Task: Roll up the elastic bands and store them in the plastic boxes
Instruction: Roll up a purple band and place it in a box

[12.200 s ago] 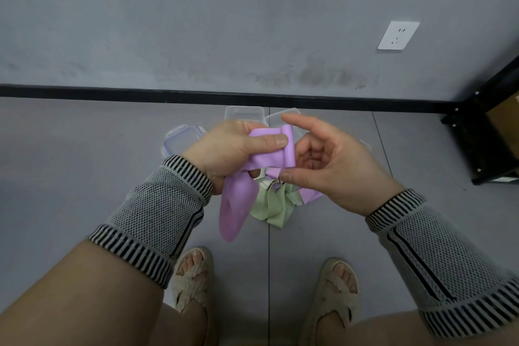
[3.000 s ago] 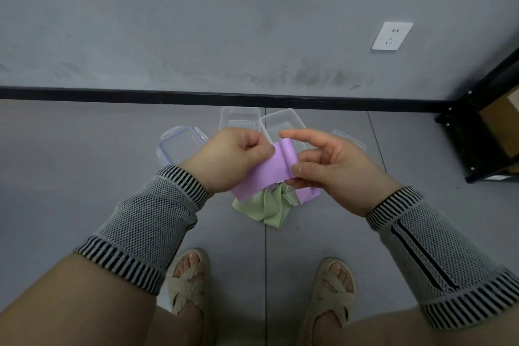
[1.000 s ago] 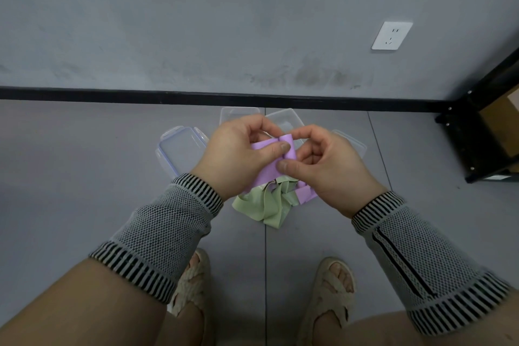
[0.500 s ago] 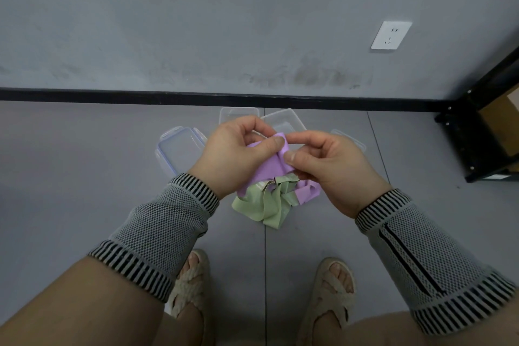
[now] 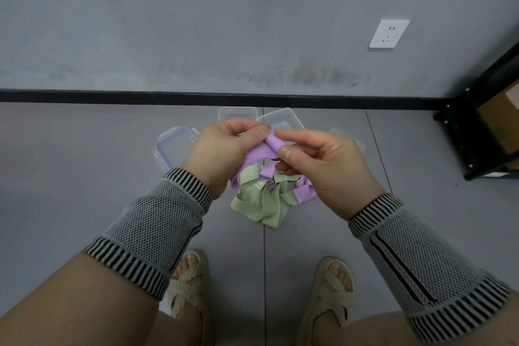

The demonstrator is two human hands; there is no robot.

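— Fingers (image 5: 252,132) of our left hand (image 5: 224,152) and right hand (image 5: 325,166) pinch the purple band (image 5: 259,153), its top end rolled.
— We hold it above the green bands (image 5: 261,199) on the floor (image 5: 70,177), near the plastic boxes (image 5: 280,118).

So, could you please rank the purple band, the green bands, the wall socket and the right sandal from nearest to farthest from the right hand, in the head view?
1. Purple band: pinched by the right hand.
2. Green bands: on the floor, below-left.
3. Right sandal: bottom of view.
4. Wall socket: upper right; too close to the sandal to call.
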